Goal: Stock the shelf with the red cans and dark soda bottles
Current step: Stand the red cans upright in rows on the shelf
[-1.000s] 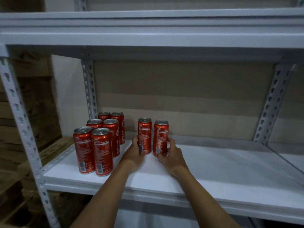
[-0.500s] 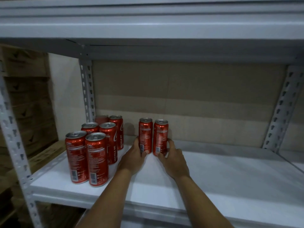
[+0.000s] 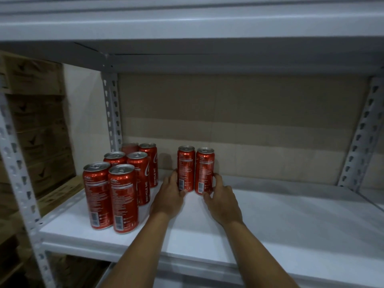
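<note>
Your left hand [image 3: 169, 197] grips the left can [image 3: 185, 168] near its base; your right hand [image 3: 221, 197] grips the right can [image 3: 204, 171], fingers curled round its far side. Both cans stand upright and touching on the white shelf [image 3: 291, 221], close to the cardboard backing [image 3: 249, 125]. Left of this pair, apart from it, six cans [image 3: 122, 183] stand in a two-wide block by the rear post [image 3: 112, 109].

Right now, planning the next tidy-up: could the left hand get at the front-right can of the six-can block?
Probably yes: the left hand grips a can just right of that front-right can, with bare shelf between.
</note>
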